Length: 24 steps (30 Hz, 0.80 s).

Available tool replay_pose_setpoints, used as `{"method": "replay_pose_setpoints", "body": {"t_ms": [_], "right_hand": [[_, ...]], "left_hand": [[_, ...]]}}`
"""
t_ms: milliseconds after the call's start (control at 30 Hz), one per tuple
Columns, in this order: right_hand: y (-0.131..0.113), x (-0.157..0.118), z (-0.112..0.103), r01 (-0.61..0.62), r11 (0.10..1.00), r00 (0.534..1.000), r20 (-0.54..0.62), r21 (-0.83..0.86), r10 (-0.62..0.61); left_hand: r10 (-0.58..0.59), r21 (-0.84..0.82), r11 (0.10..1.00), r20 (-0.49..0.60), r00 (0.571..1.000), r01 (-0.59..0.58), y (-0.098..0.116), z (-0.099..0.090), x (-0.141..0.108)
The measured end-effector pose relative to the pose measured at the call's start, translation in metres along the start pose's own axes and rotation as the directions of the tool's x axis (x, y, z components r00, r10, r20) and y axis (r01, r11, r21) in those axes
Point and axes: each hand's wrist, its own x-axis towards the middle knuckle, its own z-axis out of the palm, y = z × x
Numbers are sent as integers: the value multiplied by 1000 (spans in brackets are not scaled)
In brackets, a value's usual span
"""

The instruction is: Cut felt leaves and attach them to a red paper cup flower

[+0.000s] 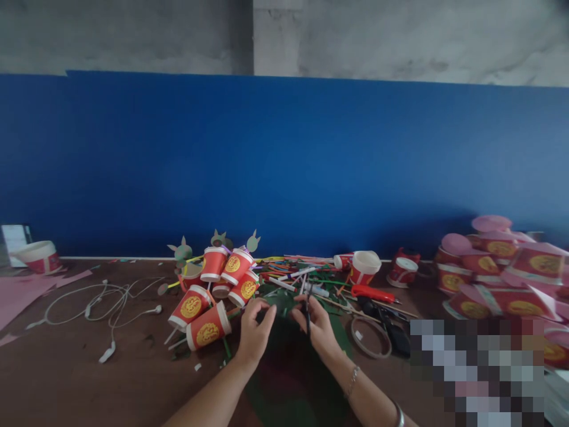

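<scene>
- Fingers (pixel 269 317) of our left hand (pixel 253 338) are narrowed, thumb and forefinger pinching the left edge of a thin, dark green piece (pixel 281 300), which seems to be paper.
- Our right hand (pixel 320 328) closes around a slim dark tool (pixel 308 308), upright, probably scissors; its fingertips come close to the piece's right edge, but we cannot tell whether they touch it.
- That green piece sits between our two hands, above a larger, flat dark green sheet (pixel 342 335) that runs down between our forearms.
- Left of our left hand, smooth red paper cups (pixel 208 328) with pale rims and round yellow prints lie tilted in a heap, some with pointed-eared cutouts (pixel 253 242).
- Beyond our fingers, thin, colourful sticks (pixel 288 268) lie crossed and tangled, crowding the space ahead.
- To the right, a bright red tool (pixel 376 293) and a pale, smooth ring (pixel 371 338) lie near our right hand.
- Leftward, brown tabletop (pixel 146 379) gives the widest room, with a looping white cord (pixel 89 309) farther back.
- At the table's far edge, a flat blue panel (pixel 284 154) stands upright.
</scene>
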Motion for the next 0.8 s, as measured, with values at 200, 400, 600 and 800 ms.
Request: {"method": "replay_pose_setpoints", "body": {"t_ms": [200, 400, 600, 800], "right_hand": [[0, -7, 2, 25, 974, 974, 223, -223, 26], [0, -9, 0, 88, 949, 959, 284, -303, 2], [4, -9, 2, -113, 980, 938, 308, -166, 160], [3, -9, 2, -134, 985, 915, 368, -113, 167]], "left_hand": [[-137, -153, 982, -144, 980, 115, -8, -2, 0], [-151, -236, 961, -7, 988, 145, -9, 1, -2], [-168, -299, 935, 93, 981, 189, -6, 4, -3], [-153, -315, 929, 154, 976, 195, -5, 4, -2]]}}
